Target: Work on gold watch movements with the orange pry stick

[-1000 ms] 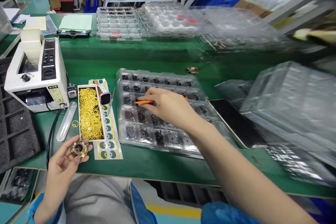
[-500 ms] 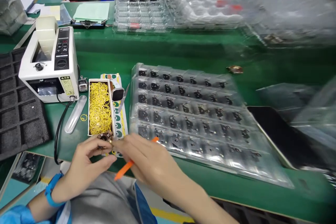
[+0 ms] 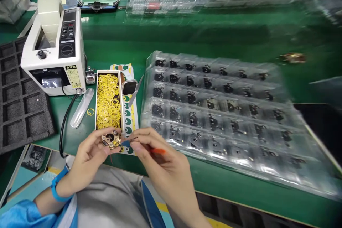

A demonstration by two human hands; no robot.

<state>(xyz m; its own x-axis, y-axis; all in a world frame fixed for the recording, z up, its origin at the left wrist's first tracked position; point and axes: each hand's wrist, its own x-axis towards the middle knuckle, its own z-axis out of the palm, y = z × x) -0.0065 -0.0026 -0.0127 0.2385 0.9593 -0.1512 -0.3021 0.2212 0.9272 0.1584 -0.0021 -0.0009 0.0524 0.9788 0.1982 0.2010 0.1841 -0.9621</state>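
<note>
My left hand (image 3: 89, 156) is closed on a small round electronic part (image 3: 112, 139), copper-gold with a black disc on its face. A thin red wire hangs below it. Just right of the part, my right hand (image 3: 162, 164) has its thumb and fingers pinched together around a slim orange stick-like tool (image 3: 157, 151). A narrow dark strip shows at those fingertips, reaching toward the part; whether it belongs to the part or the tool I cannot tell. Behind my left hand stands a white box (image 3: 122, 108) filled with yellow ring-shaped pieces (image 3: 108, 101).
A large clear tray (image 3: 181, 105) with black parts lies to the right. The white tape dispenser (image 3: 53, 55) stands left, near a black foam tray (image 3: 16, 128). A smartwatch-like piece (image 3: 129, 87) and tweezers (image 3: 136, 92) lie beside the box. Another copper-coloured part (image 3: 293, 57) rests far right.
My right hand has turned, its fingers now pinched nearer the camera, and the orange tool has swung round with it. The round part's face now shows more clearly. The view has shifted.
</note>
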